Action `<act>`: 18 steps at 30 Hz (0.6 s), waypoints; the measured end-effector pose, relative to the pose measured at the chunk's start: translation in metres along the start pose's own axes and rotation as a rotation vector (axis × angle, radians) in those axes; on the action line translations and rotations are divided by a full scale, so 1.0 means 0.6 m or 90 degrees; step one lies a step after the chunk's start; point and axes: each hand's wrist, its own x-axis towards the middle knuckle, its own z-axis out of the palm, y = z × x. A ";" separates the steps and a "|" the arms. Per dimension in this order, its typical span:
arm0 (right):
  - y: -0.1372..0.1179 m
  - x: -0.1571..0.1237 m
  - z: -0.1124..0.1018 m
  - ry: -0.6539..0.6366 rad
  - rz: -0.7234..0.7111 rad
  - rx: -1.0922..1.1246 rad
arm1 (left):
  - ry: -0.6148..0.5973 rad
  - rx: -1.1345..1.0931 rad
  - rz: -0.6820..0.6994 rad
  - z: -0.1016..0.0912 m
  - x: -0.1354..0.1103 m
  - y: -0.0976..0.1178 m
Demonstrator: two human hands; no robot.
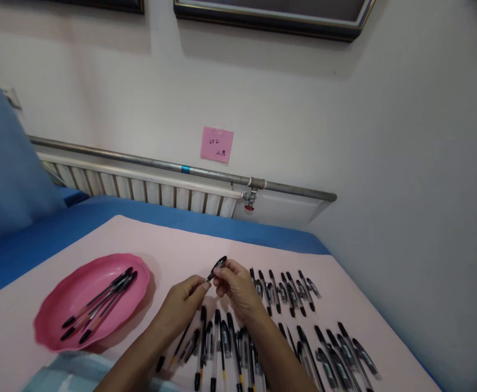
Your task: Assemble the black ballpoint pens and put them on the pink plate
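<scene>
Both hands meet over the middle of the pink sheet, working on one black pen (pixel 217 265). My left hand (pixel 184 300) pinches its lower part between thumb and fingers. The fingers of my right hand (pixel 235 284) close round the upper part, near its black cap, which sticks up past the fingertips. Much of the pen is hidden by the fingers. Below and between my forearms lies a row of pen parts (pixel 218 348), with black barrels, refills and clear caps. To the left, a pink plate (pixel 48 305) holds several pens (pixel 103 302).
Two more groups of pen parts lie at the right, a farther one (pixel 291 291) and a nearer one (pixel 340 354). Light blue cloth (pixel 71 373) lies at the front left. Behind the table are a radiator (pixel 140 188), a metal pipe (pixel 218 174) and a pink note (pixel 217 144).
</scene>
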 end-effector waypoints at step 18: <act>0.016 -0.008 0.024 0.010 0.016 0.014 | 0.071 0.137 0.059 -0.021 0.005 0.004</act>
